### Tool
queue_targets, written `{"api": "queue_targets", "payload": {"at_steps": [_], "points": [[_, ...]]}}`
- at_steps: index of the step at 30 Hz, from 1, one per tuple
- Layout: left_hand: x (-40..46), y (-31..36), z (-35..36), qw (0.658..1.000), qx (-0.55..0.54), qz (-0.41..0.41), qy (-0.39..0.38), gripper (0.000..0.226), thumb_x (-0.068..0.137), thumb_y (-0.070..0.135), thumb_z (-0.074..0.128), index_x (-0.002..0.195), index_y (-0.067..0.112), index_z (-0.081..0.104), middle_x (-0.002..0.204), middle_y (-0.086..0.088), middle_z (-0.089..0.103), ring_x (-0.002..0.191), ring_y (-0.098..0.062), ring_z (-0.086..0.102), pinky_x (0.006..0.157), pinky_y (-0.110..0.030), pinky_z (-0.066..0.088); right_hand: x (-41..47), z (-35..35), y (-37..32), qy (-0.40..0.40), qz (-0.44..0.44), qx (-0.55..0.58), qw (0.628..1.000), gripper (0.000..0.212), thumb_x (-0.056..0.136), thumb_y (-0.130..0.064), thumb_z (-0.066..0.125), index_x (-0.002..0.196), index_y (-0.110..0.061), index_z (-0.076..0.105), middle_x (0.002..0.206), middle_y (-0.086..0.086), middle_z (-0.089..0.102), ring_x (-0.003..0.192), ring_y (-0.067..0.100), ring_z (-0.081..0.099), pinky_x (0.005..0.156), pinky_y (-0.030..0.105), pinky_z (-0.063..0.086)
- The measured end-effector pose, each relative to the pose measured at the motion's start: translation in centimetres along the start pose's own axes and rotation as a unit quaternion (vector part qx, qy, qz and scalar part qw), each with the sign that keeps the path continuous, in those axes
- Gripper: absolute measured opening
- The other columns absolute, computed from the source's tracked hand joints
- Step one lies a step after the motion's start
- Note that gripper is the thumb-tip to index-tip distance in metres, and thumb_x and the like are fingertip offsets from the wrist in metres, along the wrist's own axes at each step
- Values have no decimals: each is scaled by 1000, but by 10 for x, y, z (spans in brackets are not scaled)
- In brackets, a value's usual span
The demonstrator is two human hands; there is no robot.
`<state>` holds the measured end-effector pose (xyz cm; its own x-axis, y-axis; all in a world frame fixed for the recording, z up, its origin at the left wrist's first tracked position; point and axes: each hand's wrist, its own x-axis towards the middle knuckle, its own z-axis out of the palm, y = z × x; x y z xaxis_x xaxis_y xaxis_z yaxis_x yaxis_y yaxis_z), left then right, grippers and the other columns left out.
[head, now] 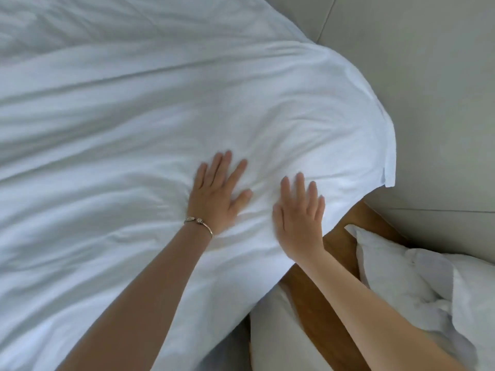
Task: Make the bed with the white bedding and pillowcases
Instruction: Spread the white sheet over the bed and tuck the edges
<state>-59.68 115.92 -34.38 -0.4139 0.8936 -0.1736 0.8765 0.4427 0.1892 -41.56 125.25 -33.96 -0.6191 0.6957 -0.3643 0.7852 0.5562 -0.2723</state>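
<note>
Both hands lie flat on the white duvet — left hand and right hand, fingers straight and spread. A white pillow lies beside the duvet's corner, over the wooden frame.

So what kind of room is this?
Most likely a bedroom, maybe in a hotel. Both hands, left and right, press flat on a white duvet covering a bed, and a white pillow lies beside it above the pale floor.
</note>
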Motion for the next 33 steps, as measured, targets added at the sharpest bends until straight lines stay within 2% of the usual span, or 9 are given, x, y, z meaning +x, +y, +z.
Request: {"api": "queue_targets", "payload": {"at_steps": [6, 12, 14, 16, 21, 25, 28, 30, 33], "points": [[-170, -26, 20, 992, -19, -126, 13, 51, 101, 29, 25, 152, 24, 28, 159, -4, 23, 147, -23, 18, 119, -44, 13, -118, 58, -66, -79, -337, -81, 935, 51, 103, -42, 27, 152, -29, 29, 161, 1, 20, 149, 33, 11, 114, 59, 12], [-371, -32, 51, 969, -34, -243, -28, 54, 100, 39, 22, 153, 26, 22, 161, -1, 13, 148, -20, 12, 119, -41, 11, -211, 109, -117, -174, -486, -173, 839, 78, 81, -65, 49, 150, -31, 34, 159, -1, 28, 146, 32, 24, 114, 60, 7], [-417, -30, 54, 964, -44, -261, -33, 56, 99, 47, 25, 152, 28, 25, 161, 0, 13, 148, -20, 13, 120, -41, 9, -233, 117, -125, -170, -497, -206, 826, 106, 69, -63, 67, 155, -34, 12, 161, 2, 21, 146, 35, 22, 115, 61, 12], [-449, -27, 50, 943, -63, -327, -29, 70, 89, 60, 36, 151, 29, 27, 161, -2, 15, 148, -22, 12, 119, -42, 6, -246, 116, -138, -166, -474, -217, 837, 119, 59, -47, 83, 154, -28, 14, 155, 9, 32, 139, 39, 35, 111, 60, 26], [-502, -45, 35, 868, -61, -492, 30, 113, 67, 59, 74, 153, 22, 10, 158, -17, 11, 145, -42, 9, 113, -57, 11, -234, 107, -157, -85, -490, -142, 856, 61, 50, 10, 75, 104, -16, 66, 97, 4, 67, 91, 30, 65, 73, 38, 54], [-524, -63, 22, 798, -232, -552, 74, 87, 86, 18, 67, 153, 23, 12, 154, -7, 29, 138, -30, 34, 104, -48, 38, -217, 83, -162, -132, -480, -71, 864, 53, 55, 18, 73, 96, -15, 71, 86, -2, 66, 80, 25, 67, 56, 26, 48], [-540, -71, 17, 855, -225, -465, 57, 81, 73, -17, 49, 141, 26, 45, 132, 2, 54, 120, -24, 49, 87, -40, 51, -210, 62, -155, -177, -445, -81, 874, 72, 66, 14, 70, 124, -28, 63, 88, -11, 52, 78, 10, 52, 63, 21, 38], [-559, -73, 16, 881, -189, -434, 5, 62, 78, -9, 52, 127, 28, 58, 122, 9, 58, 114, -18, 52, 83, -35, 51, -205, 49, -147, -214, -437, -194, 852, 76, 77, 7, 64, 137, -38, 49, 100, -15, 48, 83, 5, 49, 66, 19, 36], [-581, -76, 10, 872, -157, -457, -77, 35, 95, 17, 45, 126, 29, 57, 126, 13, 55, 118, -13, 53, 83, -33, 49, -208, 46, -149, -261, -421, -303, 814, 69, 89, -2, 54, 142, -44, 39, 117, -13, 49, 103, 11, 54, 75, 20, 39]]}}
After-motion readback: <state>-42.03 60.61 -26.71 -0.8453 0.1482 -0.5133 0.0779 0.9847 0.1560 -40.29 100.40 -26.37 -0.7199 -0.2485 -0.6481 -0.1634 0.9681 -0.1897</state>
